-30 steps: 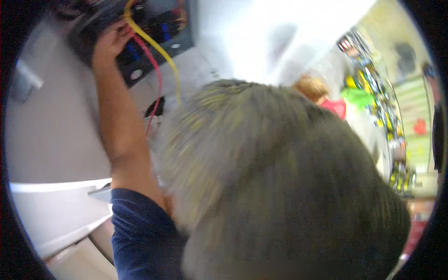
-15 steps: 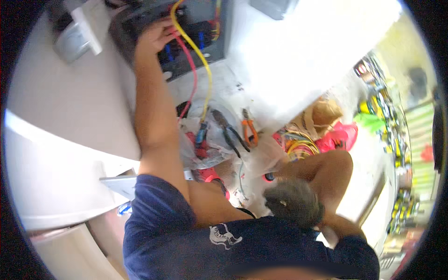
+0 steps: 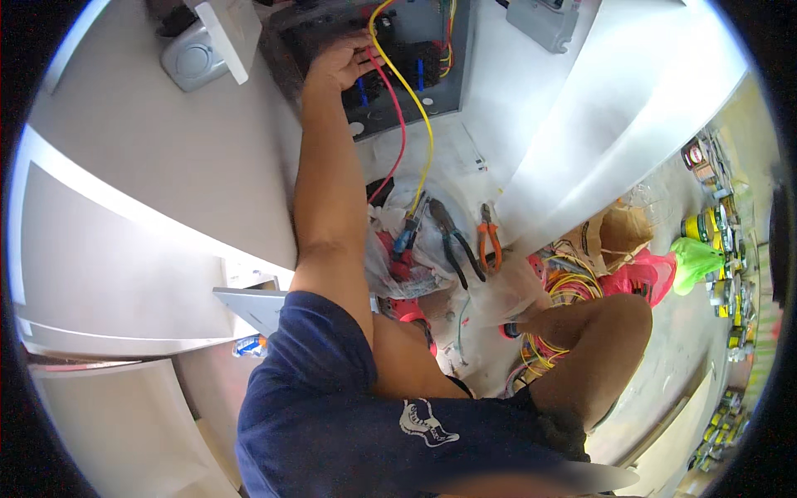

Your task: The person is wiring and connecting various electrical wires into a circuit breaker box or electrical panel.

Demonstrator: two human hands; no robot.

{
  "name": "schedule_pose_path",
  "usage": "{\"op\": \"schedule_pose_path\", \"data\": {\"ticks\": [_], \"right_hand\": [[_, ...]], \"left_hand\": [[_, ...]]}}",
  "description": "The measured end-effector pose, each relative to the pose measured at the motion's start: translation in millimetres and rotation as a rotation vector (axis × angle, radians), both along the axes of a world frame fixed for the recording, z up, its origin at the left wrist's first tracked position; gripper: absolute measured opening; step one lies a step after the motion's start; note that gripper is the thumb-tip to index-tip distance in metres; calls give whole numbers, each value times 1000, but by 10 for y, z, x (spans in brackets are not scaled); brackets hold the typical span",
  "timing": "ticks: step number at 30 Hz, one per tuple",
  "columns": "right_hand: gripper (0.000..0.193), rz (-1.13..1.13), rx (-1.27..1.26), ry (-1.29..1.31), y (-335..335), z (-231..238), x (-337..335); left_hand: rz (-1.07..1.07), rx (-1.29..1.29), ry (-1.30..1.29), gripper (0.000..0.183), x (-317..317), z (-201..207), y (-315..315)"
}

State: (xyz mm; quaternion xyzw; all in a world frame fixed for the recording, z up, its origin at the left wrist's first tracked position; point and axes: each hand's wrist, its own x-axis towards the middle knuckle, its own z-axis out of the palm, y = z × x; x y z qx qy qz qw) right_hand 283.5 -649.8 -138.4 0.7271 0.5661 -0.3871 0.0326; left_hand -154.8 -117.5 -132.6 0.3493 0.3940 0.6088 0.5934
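Note:
My left hand (image 3: 349,62) reaches up into a grey electrical box (image 3: 452,91) and grips a red wire (image 3: 400,116) near its upper end, fingers pressed around it. Beside that hand a yellow wire (image 3: 427,133) loops out of the box and hangs down. Inside are dark components with two blue pieces (image 3: 420,75). Below, on clear plastic, lie dark-handled pliers (image 3: 455,245) and orange-handled cutters (image 3: 488,239). A blue-handled tool (image 3: 404,238) rests to their left, by the lower end of the yellow wire. My right hand is out of view.
A white panel (image 3: 573,124) stands right of the box. Coiled wires (image 3: 573,290), a paper bag (image 3: 623,236), a pink bag (image 3: 652,274) and a green bag (image 3: 696,261) lie near my bent knee. Several tins (image 3: 701,224) line the right. A grey metal plate (image 3: 249,307) juts out at left.
The view has shifted, so the box and tools appear farther right. My left hand stays at the red wire. My right arm, earlier beside my raised knee, has gone out of view.

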Motion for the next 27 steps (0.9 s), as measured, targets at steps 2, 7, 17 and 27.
{"op": "schedule_pose_path", "data": {"ticks": [2,7,17,27], "right_hand": [[23,-31,6,7,2,-15,37],[24,-94,-6,1,-83,-60,162],[26,-186,-11,-5,-277,-32,290],[30,-175,-14,-6,-222,0,239]], "left_hand": [[-13,-17,11,20,-6,2,-3],[-17,11,-21,21,-38,-57,26],[-33,15,19,21,-41,-82,47],[-12,2,-36,21,-49,-126,52]]}}
